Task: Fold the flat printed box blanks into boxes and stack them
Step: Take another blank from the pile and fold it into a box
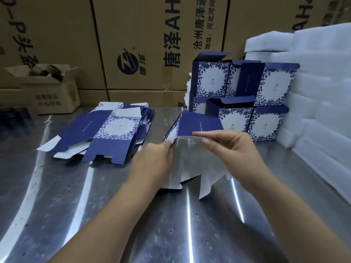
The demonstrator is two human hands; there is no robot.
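Your left hand [155,158] pinches the left edge of a partly opened blue-and-white printed cardboard box blank [191,149], thumb and fingers closed on the card where the floral panel folds back. Your right hand [228,147] grips the same blank along its upper crease — fingers stretched flat across the top edge, thumb beneath. Both hands are closed on the card, neither is loose. The blank stands tilted above the shiny steel table [95,215], its plain white inner face turned toward you and its dark blue panel with a thin line of white print leaning away; the notched bottom flaps hang down and touch or nearly touch the tabletop.

To the left of your hands lies a loose pile of flat blue-and-white box blanks [106,131], fanned unevenly, the top one showing a white oval ringed with blue leaves. Behind the held blank, on the right, the folded blue floral boxes [247,99] stand in two tiers, their top flaps open. Just beside them on the right — touching, as far as you can see — is a stack of white foam sheets [313,92]. Large brown corrugated cartons with black print [152,44] wall off the back, and a small open brown carton [47,88] sits at the far left.
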